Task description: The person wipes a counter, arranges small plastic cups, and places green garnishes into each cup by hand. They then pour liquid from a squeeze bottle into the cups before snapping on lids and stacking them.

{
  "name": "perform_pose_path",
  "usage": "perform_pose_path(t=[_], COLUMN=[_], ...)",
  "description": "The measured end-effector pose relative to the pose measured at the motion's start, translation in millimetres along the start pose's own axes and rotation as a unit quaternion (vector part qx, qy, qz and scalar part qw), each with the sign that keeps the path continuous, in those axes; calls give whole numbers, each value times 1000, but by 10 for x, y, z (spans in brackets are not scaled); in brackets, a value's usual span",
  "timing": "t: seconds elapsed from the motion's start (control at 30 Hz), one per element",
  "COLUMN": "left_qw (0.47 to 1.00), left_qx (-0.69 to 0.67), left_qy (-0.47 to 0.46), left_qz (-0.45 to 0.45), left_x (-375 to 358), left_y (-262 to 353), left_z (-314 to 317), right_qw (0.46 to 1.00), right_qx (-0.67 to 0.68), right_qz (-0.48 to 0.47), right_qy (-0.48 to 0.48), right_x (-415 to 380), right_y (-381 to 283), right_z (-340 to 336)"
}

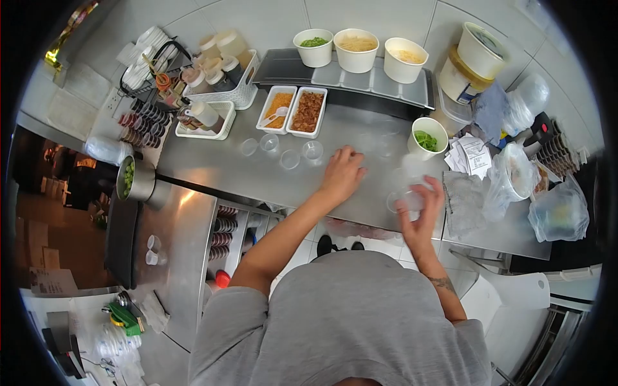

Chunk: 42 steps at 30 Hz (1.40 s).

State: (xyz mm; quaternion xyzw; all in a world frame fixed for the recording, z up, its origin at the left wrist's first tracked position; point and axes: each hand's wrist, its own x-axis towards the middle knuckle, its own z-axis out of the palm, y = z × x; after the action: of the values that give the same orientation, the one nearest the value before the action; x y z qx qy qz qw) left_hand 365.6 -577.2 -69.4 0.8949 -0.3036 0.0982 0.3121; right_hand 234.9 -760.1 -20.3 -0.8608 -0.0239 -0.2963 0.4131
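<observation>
A person in a grey short-sleeved T-shirt (367, 315) leans over a silvery metal bench (225, 167), seen from above. The landmark here is a white rectangular tray of chopped reddish-brown food (303, 134), toward the back of the bench.

The right hand (421, 209) is well to the right of that tray and closer to the person. Its thumb and fingers are partly spread around a clear, shallow, round plastic cup (397, 201) — they appear to grip it by the side, just above the bench.

The left hand (343, 177) is in front of the tray and slightly to its right, palm down, with its fingers loosely bent toward the bench; whether they hold anything cannot be told.

Four small clear plastic cups stand in front of the tray, the nearest to the left hand (313, 151) being just beside it. Directly left of the tray sits a matching white tray of orange shreds (269, 130), with a white plastic spoon (277, 116) lying in it. Behind and to the right of the landmark tray, three round white tubs (356, 62) line a raised dark shelf (283, 71); farther right on the bench, a white tub of green leaves (426, 152) stands beside white printed slips (468, 156) — and a crumpled grey cloth (462, 209) lies nearer the person.
</observation>
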Motion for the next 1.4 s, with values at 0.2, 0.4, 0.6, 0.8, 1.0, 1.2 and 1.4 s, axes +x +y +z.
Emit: perform_pose_path(t=[0.2, 0.4, 0.6, 0.8, 1.0, 1.2, 1.4], left_qw=[983, 992, 995, 950, 972, 983, 842], left_qx=[113, 99, 38, 208, 191, 125, 434], left_qy=[98, 14, 85, 145, 79, 93, 252], left_qz=[-104, -75, -26, -181, -109, -102, -196], left_x=[-147, -376, -283, -414, -587, -639, -2087], left_y=[-241, -409, -315, -1212, -1021, -728, -1877], left_z=[-378, -330, -380, -922, -728, -1015, -2440], right_qw=[981, 981, 958, 954, 975, 986, 987], right_qx=[49, 51, 120, 121, 59, 31, 71], right_qz=[-78, -63, -102, -41, -11, 26, -49], right_qy=[-171, -174, -241, -270, -215, -159, -134], right_x=[-174, -79, -183, -217, -134, 96, 192], right_y=[202, 271, 143, 206, 273, 199, -48], right_z=[470, 407, 531, 607, 734, 894, 792])
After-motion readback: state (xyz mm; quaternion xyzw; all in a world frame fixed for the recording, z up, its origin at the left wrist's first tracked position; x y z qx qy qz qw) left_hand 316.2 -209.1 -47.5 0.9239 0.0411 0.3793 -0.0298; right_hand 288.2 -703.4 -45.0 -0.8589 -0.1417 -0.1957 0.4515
